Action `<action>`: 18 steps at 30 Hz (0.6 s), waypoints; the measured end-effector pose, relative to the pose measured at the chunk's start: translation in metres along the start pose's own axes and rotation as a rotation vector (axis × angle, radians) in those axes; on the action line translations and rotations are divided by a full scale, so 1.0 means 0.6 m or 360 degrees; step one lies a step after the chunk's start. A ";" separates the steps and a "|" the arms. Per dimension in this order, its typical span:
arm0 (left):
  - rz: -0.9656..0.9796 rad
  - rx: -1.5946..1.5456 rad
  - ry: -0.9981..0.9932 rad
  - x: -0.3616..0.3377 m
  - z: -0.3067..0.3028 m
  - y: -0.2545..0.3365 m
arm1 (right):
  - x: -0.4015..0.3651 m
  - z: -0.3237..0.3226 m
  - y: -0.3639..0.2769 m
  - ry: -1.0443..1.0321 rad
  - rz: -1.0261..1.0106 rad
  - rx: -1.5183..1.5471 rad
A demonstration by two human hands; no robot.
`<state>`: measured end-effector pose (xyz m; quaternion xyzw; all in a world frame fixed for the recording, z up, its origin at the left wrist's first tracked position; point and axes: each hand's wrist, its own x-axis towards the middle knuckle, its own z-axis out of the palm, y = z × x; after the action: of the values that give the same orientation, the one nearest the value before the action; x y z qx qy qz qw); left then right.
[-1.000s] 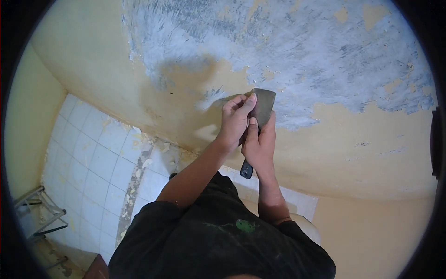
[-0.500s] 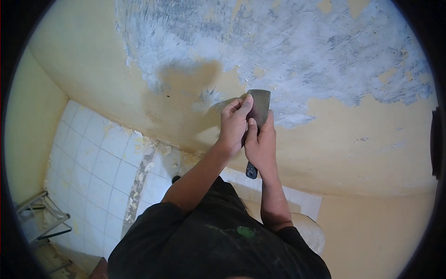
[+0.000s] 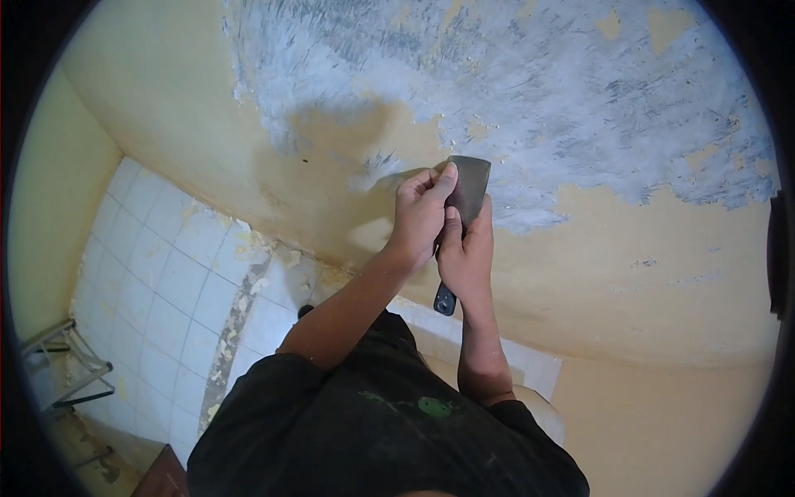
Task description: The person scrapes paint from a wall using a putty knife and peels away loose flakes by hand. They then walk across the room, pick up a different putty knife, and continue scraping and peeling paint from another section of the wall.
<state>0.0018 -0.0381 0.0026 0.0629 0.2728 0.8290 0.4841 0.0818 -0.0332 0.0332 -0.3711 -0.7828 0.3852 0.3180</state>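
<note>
Both my hands are on one scraper [image 3: 470, 184], a wide flat metal blade with a black handle. My left hand [image 3: 421, 211] pinches the blade's left edge, its thumb lying on the metal. Below it, my right hand [image 3: 465, 261] wraps the tool near the base of the blade, and the black handle end [image 3: 445, 300] sticks out under the palm. The blade points up toward the wall [image 3: 596, 273], where yellow paint borders a large scraped grey-white patch [image 3: 546, 108]. Loose paint flakes cling near the blade's upper edge. My hands cast a shadow on the wall to the left.
White floor tiles [image 3: 157, 232] lie at lower left, with paint chips scattered along the wall's foot. A metal-framed stand or ladder [image 3: 79, 364] is at the far left. A reddish-brown object [image 3: 164, 476] shows at the bottom left. Something dark [image 3: 778, 253] sits at the right edge.
The view has shifted and tilted slightly. The scraper's blade leans a little further right, its handle end a little left. Both hands keep their hold.
</note>
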 end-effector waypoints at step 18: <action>0.0074 0.0161 0.0088 0.006 -0.009 -0.017 | -0.008 0.019 0.021 0.0131 -0.0090 0.0124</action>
<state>0.0059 -0.0333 -0.0078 0.0707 0.3260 0.8266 0.4533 0.0794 -0.0358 0.0157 -0.3517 -0.7637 0.3905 0.3748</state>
